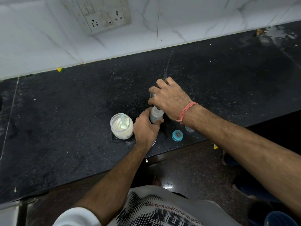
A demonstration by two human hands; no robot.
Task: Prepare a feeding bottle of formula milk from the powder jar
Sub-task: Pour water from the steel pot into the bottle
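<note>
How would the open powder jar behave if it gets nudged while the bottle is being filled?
The powder jar looks squat and wide, so it would probably slide, not tip. It has no lid, so a hard knock could spill powder. The scoop stands loose inside and may shift.

Speckled black stone counter (65, 121), clear plastic powder jar (121, 128), glossy marble-look wall tiles (195, 18).
</note>
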